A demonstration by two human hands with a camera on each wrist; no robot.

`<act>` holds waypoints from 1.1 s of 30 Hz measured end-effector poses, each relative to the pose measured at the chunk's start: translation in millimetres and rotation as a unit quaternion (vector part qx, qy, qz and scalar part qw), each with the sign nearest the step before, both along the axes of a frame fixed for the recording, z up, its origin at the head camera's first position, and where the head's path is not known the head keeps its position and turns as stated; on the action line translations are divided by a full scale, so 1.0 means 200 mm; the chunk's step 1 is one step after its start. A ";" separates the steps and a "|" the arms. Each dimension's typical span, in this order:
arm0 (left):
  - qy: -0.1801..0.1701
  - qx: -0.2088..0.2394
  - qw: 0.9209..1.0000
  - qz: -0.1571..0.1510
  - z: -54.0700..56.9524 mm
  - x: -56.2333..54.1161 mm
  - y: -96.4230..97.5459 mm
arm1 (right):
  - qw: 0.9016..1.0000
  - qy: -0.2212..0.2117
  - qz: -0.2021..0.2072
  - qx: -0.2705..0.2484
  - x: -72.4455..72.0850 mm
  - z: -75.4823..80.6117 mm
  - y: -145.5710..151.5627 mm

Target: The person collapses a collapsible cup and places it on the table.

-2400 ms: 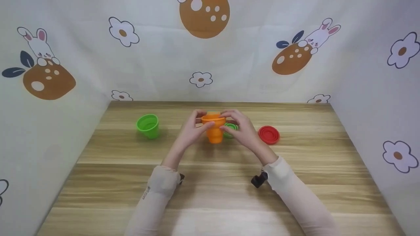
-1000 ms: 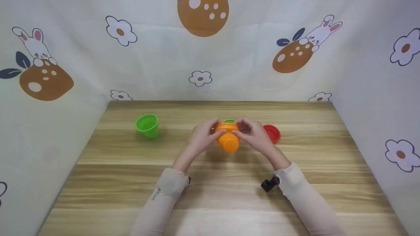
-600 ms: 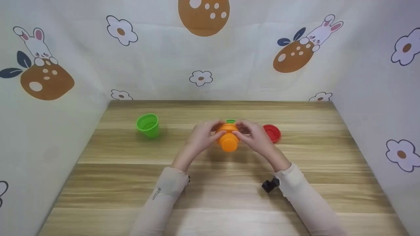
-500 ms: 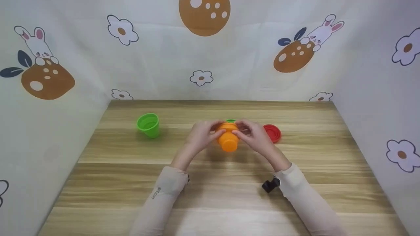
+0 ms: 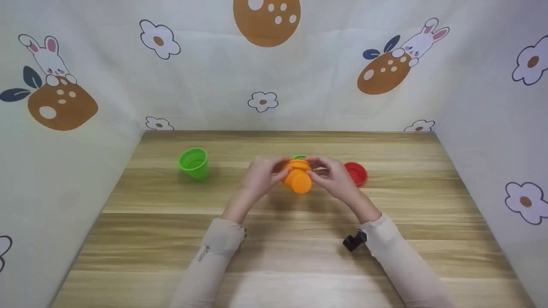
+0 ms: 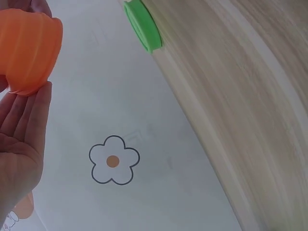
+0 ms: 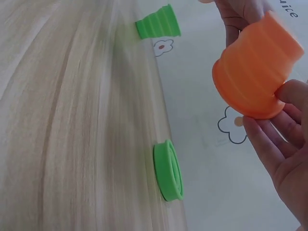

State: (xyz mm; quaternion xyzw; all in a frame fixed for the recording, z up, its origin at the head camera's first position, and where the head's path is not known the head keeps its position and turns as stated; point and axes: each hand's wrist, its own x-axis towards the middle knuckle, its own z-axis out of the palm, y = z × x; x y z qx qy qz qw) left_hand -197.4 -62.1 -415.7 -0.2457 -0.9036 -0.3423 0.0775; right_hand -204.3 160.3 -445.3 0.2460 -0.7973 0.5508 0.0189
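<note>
An orange collapsible cup [image 5: 301, 183] is held up off the table between both hands, tilted so its round base faces the head camera. My left hand [image 5: 264, 177] pinches its left side by the rim, thumb in front and fingers behind. On the other side my right hand [image 5: 332, 177] pinches it likewise. In the right wrist view the orange cup [image 7: 260, 67] shows its stepped, ringed wall, and the thumb presses that wall near the rim. Behind the cup a flattened green collapsible cup [image 7: 167, 171] lies on the table, mostly hidden in the head view.
An expanded green cup [image 5: 193, 164] stands at the left on the wooden table [image 5: 282, 256]. A flattened red collapsible cup [image 5: 355, 173] lies right of the right hand. Printed cloth walls [image 5: 205, 85] enclose the table's back and sides.
Both hands have shifted slightly right and nearer with the orange cup since the earliest frame. The cup has tipped from upright until its base points toward the head camera.
</note>
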 end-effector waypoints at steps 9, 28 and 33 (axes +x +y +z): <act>-0.031 -0.007 0.998 -0.057 -0.01 0.01 -0.01 | 0.995 0.079 -0.025 0.048 0.02 -0.02 0.01; 0.003 0.043 0.999 -0.031 -0.02 0.01 -0.01 | 0.999 -0.010 -0.016 -0.028 0.02 -0.03 0.02; 0.006 0.051 0.998 -0.038 -0.03 0.01 0.00 | 0.999 0.013 -0.041 -0.016 0.03 -0.03 0.01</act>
